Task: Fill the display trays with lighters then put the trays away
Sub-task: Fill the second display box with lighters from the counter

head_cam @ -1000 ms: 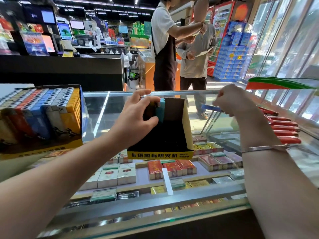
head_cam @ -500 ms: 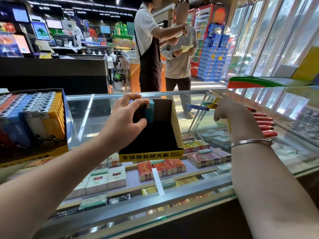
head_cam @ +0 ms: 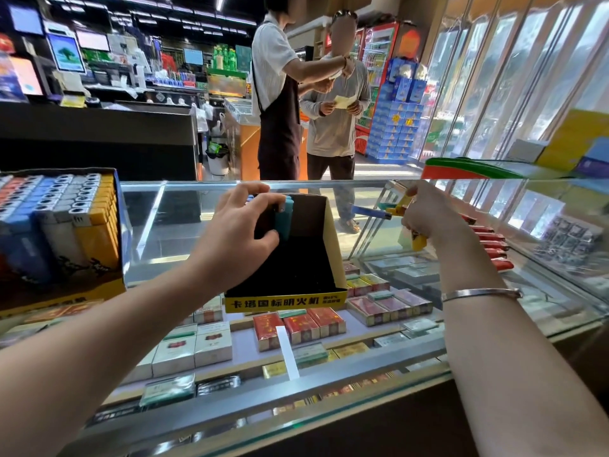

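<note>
Gripping teal lighters (head_cam: pixel 283 219) left hand (head_cam: pixel 230 239)

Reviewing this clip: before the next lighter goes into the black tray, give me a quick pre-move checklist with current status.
1. Left hand steadies the lighters standing at the tray's back left: ok.
2. Free space in the black tray: ok, most of the floor is bare.
3. Right hand has stock: ok, it grips yellow lighters.
4. How many lighters it holds: cannot tell.
5. Tray sits flat on the glass counter: ok.
6. Full tray at left stays out of the path: ok.
</note>
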{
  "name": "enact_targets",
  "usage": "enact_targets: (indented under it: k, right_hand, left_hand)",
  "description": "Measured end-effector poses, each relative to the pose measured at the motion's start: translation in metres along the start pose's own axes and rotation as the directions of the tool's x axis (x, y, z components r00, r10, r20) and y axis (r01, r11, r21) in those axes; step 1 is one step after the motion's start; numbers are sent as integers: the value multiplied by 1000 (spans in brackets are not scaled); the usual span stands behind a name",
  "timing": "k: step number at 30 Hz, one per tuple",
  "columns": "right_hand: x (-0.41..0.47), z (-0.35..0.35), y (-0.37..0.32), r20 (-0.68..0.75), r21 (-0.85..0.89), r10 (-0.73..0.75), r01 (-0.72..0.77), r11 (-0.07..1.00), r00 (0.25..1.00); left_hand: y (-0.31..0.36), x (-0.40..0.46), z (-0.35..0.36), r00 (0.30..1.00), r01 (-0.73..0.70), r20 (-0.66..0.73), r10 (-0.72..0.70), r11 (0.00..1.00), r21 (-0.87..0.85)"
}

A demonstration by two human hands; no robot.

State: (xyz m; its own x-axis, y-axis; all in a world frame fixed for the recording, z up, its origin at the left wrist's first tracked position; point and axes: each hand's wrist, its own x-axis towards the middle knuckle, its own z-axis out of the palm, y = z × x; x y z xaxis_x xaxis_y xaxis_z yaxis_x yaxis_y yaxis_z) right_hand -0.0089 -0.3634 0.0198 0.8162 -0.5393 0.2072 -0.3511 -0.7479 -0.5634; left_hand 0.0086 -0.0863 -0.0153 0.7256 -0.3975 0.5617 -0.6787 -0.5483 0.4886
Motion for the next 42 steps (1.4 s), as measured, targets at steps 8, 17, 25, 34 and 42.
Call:
enact_targets:
  k: [8, 17, 25, 34, 42]
  right_hand:
    - [-13, -25, 43, -136, -125, 58, -76, 989, 989]
    - [-28, -8, 45, 61, -399, 56, -28, 917, 997]
    - [-43, 10, 40, 162, -382, 79, -11, 924, 984]
    - [-66, 10, 38, 200, -442, -9, 98, 892, 980]
    - [-78, 3, 41, -20, -348, -200, 181, 920, 980]
  left_hand:
    - [11, 1, 13, 997, 68, -6, -72, 965, -251]
    - [34, 6, 37, 985, 160, 25, -170, 856, -492]
    - [28, -3, 34, 904, 426, 285, -318, 659, -619]
    - [29, -6, 31, 898, 439, 297, -325, 689, -576]
    - [26, -4, 31, 902, 432, 300, -311, 682, -590]
